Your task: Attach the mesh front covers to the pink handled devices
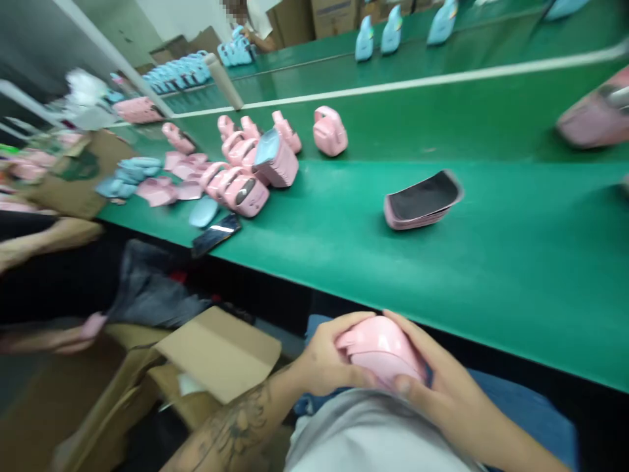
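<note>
Close to my body, below the table's front edge, I hold a small glossy pink case [383,344] in both hands. My left hand [327,357] wraps round its left side, the thumb along the lower edge. On the other side my right hand [430,367] is closed round it, with the thumb on the near face. The underside of the case is hidden by my fingers. Beyond my hands on the green table lies a short stack of curved pink pieces with dark lining [423,200]. A single pink case with a handle [330,132] stands farther back.
Several pink cases [248,193], a stack of pink panels [278,160] and a phone [216,236] occupy the table's left part. Another person's hand [76,337] holds something pink at left. An open cardboard box [221,354] stands left below the edge. Blue cases [392,31] stand behind.
</note>
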A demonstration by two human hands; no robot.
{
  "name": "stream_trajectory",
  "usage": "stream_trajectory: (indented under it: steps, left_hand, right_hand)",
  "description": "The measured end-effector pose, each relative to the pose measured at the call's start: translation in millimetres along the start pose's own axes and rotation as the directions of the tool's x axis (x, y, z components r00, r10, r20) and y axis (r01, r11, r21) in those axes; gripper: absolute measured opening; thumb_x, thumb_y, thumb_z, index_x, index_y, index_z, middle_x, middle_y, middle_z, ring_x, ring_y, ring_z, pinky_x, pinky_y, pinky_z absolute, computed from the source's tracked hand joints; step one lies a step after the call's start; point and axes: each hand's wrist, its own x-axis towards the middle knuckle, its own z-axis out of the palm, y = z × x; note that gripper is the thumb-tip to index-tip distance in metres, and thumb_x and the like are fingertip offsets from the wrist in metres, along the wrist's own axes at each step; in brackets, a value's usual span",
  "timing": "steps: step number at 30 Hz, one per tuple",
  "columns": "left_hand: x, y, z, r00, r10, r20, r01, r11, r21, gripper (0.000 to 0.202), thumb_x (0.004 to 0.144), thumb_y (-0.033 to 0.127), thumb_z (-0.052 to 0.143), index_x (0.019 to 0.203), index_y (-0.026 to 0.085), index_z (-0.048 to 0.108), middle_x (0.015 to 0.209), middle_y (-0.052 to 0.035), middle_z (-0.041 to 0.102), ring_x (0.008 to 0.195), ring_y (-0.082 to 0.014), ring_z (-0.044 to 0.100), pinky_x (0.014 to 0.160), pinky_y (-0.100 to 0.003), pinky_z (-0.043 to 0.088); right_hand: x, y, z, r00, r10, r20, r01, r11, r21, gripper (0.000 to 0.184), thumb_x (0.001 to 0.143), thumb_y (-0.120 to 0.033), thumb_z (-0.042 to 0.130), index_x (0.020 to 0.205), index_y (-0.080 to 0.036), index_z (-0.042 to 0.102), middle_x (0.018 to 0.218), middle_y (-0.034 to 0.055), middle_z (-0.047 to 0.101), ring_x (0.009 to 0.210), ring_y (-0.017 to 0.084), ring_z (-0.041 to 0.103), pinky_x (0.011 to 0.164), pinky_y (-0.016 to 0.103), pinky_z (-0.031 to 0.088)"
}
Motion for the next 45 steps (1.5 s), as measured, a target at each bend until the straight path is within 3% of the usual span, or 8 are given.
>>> stream_trajectory:
  steps: [5,12,16,19,25,33,40,45]
  left_hand:
    - [-12,-21,-2.1,0.994,-0.108,0.011,0.104,0.975,0.196,0.087,0.064,0.042,0.094,0.144,0.022,0.066,0.142,-0.0100,0.069,0.128,-0.0340,0.066,0.112,-0.043,0.052]
    - [-7,-32,-5.4,0.975,-0.217,0.045,0.168,0.856,0.490,0.086,0.064,0.053,0.091,0.142,0.028,0.064,0.135,-0.0078,0.072,0.115,-0.0313,0.071,0.100,-0.043,0.058]
    - [-1,-37,-14.2,0.951,-0.304,0.058,0.229,0.817,0.529,0.101,0.065,0.060,0.089,0.153,0.025,0.054,0.150,-0.0144,0.063,0.130,-0.0373,0.065,0.109,-0.051,0.053]
    - [5,-42,-16.8,0.962,-0.250,0.105,0.151,0.815,0.559,0.092,0.065,0.060,0.090,0.144,0.021,0.064,0.148,-0.0159,0.064,0.136,-0.0407,0.060,0.114,-0.053,0.049]
    - [3,-47,-1.4,0.946,-0.323,0.034,0.269,0.838,0.475,0.087,0.066,0.058,0.089,0.141,0.021,0.065,0.123,-0.0106,0.076,0.105,-0.0312,0.073,0.093,-0.044,0.060]
    - [-4,-55,5.4,0.952,-0.303,0.050,0.251,0.862,0.440,0.082,0.068,0.057,0.087,0.140,0.022,0.067,0.128,-0.0080,0.076,0.108,-0.0300,0.074,0.099,-0.041,0.058]
    - [0,-52,-2.5,0.946,-0.280,0.161,0.160,0.840,0.518,0.098,0.063,0.054,0.092,0.150,0.024,0.058,0.143,-0.0108,0.069,0.126,-0.0361,0.068,0.107,-0.044,0.054]
    - [1,-59,-5.5,0.953,-0.277,0.124,0.169,0.824,0.540,0.102,0.062,0.058,0.091,0.152,0.024,0.055,0.146,-0.0113,0.066,0.129,-0.0369,0.066,0.110,-0.046,0.052]
  right_hand:
    - [4,39,14,0.985,0.088,0.147,-0.093,0.995,0.029,0.086,0.092,-0.061,0.069,0.164,-0.028,0.036,0.173,0.0101,0.035,0.161,0.036,0.032,0.133,0.059,0.023]
    - [27,23,21,0.971,-0.077,0.225,0.047,0.990,0.133,0.072,0.088,-0.063,0.074,0.150,-0.030,0.058,0.155,0.0131,0.060,0.142,0.037,0.059,0.117,0.058,0.051]
    - [32,35,27,0.976,-0.113,0.188,0.084,0.984,0.154,0.072,0.087,-0.066,0.073,0.146,-0.028,0.062,0.148,0.0147,0.066,0.135,0.036,0.065,0.113,0.059,0.053]
    - [31,46,30,0.985,-0.045,0.168,0.026,0.993,0.115,0.078,0.087,-0.063,0.075,0.151,-0.024,0.057,0.150,0.0168,0.064,0.138,0.035,0.063,0.115,0.057,0.051]
    - [22,55,21,0.974,0.051,0.221,-0.088,0.983,0.163,0.083,0.084,-0.057,0.081,0.154,-0.023,0.054,0.153,0.0178,0.061,0.140,0.034,0.061,0.119,0.058,0.046]
    - [18,69,23,0.969,0.063,0.237,-0.094,0.988,0.123,0.094,0.084,-0.061,0.080,0.159,-0.017,0.047,0.163,0.0214,0.048,0.149,0.036,0.053,0.126,0.060,0.034]
    - [11,85,26,0.985,0.033,0.168,-0.036,0.999,0.017,0.081,0.091,-0.054,0.075,0.160,-0.023,0.047,0.167,0.0169,0.044,0.154,0.034,0.045,0.128,0.062,0.030]
    - [15,92,23,0.980,-0.042,0.194,0.046,0.999,-0.020,0.079,0.094,-0.051,0.072,0.163,-0.024,0.043,0.170,0.0168,0.041,0.157,0.033,0.041,0.129,0.059,0.031]
